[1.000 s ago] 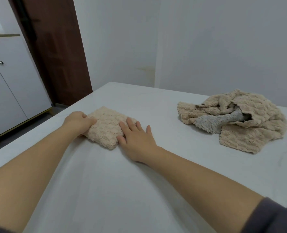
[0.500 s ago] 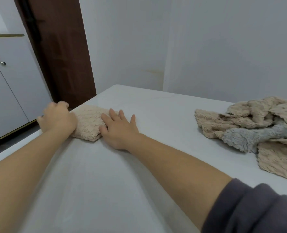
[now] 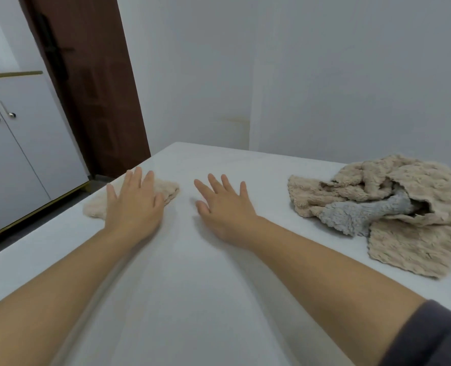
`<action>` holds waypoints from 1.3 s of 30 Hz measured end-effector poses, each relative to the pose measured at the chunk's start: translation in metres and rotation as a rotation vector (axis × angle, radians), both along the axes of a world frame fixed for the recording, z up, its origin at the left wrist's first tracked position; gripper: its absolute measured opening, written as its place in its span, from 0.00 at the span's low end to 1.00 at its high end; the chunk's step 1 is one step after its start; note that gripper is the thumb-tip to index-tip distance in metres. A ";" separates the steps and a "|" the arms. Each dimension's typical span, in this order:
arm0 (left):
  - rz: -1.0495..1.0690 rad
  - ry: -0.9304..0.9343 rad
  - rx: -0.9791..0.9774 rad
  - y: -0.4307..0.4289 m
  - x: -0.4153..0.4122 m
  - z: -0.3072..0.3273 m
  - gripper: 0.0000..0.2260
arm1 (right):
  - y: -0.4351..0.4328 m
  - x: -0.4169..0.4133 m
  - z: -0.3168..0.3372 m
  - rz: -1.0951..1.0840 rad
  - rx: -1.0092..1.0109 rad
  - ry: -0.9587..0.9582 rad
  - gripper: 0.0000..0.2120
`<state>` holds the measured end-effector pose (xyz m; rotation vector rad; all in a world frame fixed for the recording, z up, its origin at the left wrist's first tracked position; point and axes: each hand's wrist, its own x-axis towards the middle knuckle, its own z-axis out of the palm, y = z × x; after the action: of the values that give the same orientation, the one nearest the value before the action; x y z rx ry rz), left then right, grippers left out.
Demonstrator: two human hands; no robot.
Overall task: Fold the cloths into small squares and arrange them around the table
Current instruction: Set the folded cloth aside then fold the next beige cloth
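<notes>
A small folded beige cloth [image 3: 168, 190] lies near the left edge of the white table [image 3: 192, 299]. My left hand [image 3: 134, 204] lies flat on top of it with straight fingers and hides most of it. To the cloth's right, my right hand [image 3: 223, 207] is spread open just above or on the bare tabletop, apart from the cloth. At the right side of the table sits a loose pile of unfolded beige cloths [image 3: 393, 207], with a grey cloth [image 3: 364, 212] showing among them.
The table's left edge runs close to the folded cloth. Beyond it stand a white cabinet [image 3: 20, 154] with two handles and a dark brown door [image 3: 92, 88]. A plain white wall rises behind the table's far edge.
The folded cloth has slid left toward the table's edge. My left hand went from gripping its side to lying flat on top. My right hand has come off the cloth.
</notes>
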<state>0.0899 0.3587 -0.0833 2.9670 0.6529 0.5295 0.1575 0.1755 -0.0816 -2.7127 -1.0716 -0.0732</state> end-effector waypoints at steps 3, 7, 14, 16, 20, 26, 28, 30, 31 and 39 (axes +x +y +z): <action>-0.112 0.016 -0.025 -0.051 0.006 0.007 0.23 | -0.056 0.002 0.009 -0.082 -0.033 -0.056 0.26; -0.246 0.045 -0.064 -0.126 0.012 0.016 0.22 | -0.133 0.000 0.022 -0.182 -0.092 -0.117 0.26; -0.400 0.057 -0.153 -0.234 0.025 0.023 0.18 | -0.244 -0.006 0.031 -0.321 -0.100 -0.149 0.25; -0.425 0.040 -0.187 -0.258 0.033 0.026 0.17 | -0.266 -0.004 0.030 -0.338 -0.085 -0.178 0.24; -0.467 0.004 -0.212 -0.296 0.053 0.027 0.15 | -0.293 0.005 0.024 -0.355 -0.072 -0.175 0.24; -0.417 -0.073 -0.361 -0.316 0.094 0.025 0.17 | -0.306 0.017 0.010 -0.280 -0.106 -0.189 0.26; -0.393 -0.052 -0.361 -0.319 0.107 0.024 0.20 | -0.306 0.021 0.008 -0.272 -0.125 -0.217 0.24; -0.375 -0.004 -0.307 -0.323 0.118 0.024 0.20 | -0.306 0.023 0.007 -0.267 -0.122 -0.242 0.23; -0.359 0.005 -0.267 -0.324 0.124 0.024 0.17 | -0.306 0.024 0.006 -0.266 -0.116 -0.252 0.23; -0.171 -0.510 -0.590 -0.302 0.127 0.051 0.08 | -0.304 0.025 0.001 -0.310 -0.102 -0.306 0.19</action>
<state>0.2165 0.0567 -0.0324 2.1880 0.4028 0.8568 0.1823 -0.1286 -0.0805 -3.0071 -0.7277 -0.5114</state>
